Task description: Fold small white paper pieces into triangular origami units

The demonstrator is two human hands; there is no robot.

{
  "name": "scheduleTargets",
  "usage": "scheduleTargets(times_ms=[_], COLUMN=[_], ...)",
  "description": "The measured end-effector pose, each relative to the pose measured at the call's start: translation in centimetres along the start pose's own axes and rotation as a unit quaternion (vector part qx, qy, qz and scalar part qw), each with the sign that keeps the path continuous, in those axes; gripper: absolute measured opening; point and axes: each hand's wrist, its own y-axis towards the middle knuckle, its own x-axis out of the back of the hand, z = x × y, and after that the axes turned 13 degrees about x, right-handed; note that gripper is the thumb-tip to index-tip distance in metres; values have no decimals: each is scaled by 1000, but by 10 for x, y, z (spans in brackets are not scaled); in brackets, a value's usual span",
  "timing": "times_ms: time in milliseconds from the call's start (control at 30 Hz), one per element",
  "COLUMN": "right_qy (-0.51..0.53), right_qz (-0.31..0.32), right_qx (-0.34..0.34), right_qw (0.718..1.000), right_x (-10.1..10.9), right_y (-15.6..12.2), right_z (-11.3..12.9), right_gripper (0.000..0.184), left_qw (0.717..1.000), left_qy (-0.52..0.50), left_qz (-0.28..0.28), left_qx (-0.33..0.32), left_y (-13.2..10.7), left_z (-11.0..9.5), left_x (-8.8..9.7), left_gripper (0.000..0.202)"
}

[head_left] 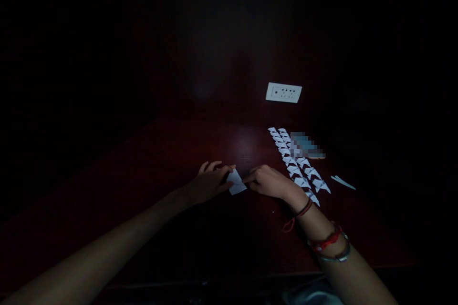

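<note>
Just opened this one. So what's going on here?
A person's left hand has its fingers on a small white paper on the dark red table, while the right hand points its fingers in at the paper's right edge. Folded white pieces lie in two rows farther right, beside a pixelated object.

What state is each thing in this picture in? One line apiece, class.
Paper: creased, between the hands
Left hand: fingers at the paper, grip unclear
Right hand: curled, fingertips by the paper's right edge
Folded pieces: folded, laid out in two rows
Socket: nothing plugged in
Strips: lying loose
Bracelets: worn on the right arm
Pixelated item: lying down, details hidden
</note>
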Motion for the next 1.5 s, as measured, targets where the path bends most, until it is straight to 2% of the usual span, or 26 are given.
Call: scheduleTargets(times_ms=[67, 133, 233, 300, 333, 367, 433, 500, 567, 667, 767, 867, 1067, 1167, 1233, 1267, 1300, 1367, 1433, 1500], right_qy=[16, 36, 76, 157, 226, 304, 445, 543, 590, 598, 598, 622, 685, 683, 659, 638, 611, 531, 418, 294], right_qz=[8, -13, -110, -163, -184, -206, -247, -273, -285, -309, -335, -334, -301, -296, -296, -293, -289, -269, -238, -196], right_qx=[37, 40, -33, -110, -165, -215, -283, -305, -309, -319, -327, -314, -278, -285, -290, -289, -282, -265, -239, -192], right_qw=[999, 998, 991, 968, 942, 905, 813, 733, 690, 667, 651, 634, 602, 604, 628, 651, 681, 758, 843, 915], right_x=[1, 0, -6, -11, -14, -16, -18, -18, -17, -13, -9, -6, -5, -8, -11, -14, -16, -20, -21, -20], right_y=[-2, -2, 5, 12, 15, 18, 20, 20, 18, 16, 16, 16, 19, 22, 23, 23, 23, 22, 20, 17], right_z=[-2, -4, -5, -5, -5, -5, -6, -6, -5, -3, -1, 1, 3, 1, -2, -3, -5, -8, -10, -10], right_gripper=[29, 29, 28, 27, 27, 29, 30, 30, 28, 27, 25, 23, 20, 23, 26, 27, 26, 20, 14, 15], left_qw=[1000, 1000, 998, 997, 996, 996, 996, 996, 995, 992, 986, 982, 979, 978, 978, 979, 980, 984, 985, 984], left_qy=[-2, -3, -5, -8, -11, -15, -23, -28, -34, -57, -91, -110, -54, -37, -29, -26, -23, -19, -20, -18], left_qz=[-4, -18, -63, -82, -85, -83, -81, -86, -94, -89, -45, -12, -10, -15, -13, -9, -3, 11, 25, 33], left_qx=[-5, -8, -5, -8, -9, -10, -8, -6, -13, -62, -130, -154, -198, -206, -206, -202, -198, -180, -169, -172], left_y=[0, -2, -4, -4, -4, -3, -1, 0, 0, 0, 2, 3, -3, -3, -4, -4, -6, -8, -11, -12], left_z=[0, -2, -6, -8, -9, -9, -10, -10, -10, -9, -7, -3, 3, 3, 1, 1, 0, -1, -1, 0], left_x=[0, 1, 5, 6, 7, 7, 7, 7, 7, 7, 6, 7, 15, 15, 17, 19, 21, 25, 30, 32], left_gripper=[45, 43, 38, 34, 33, 32, 31, 31, 30, 22, 9, 14, 27, 39, 45, 47, 48, 49, 50, 49])
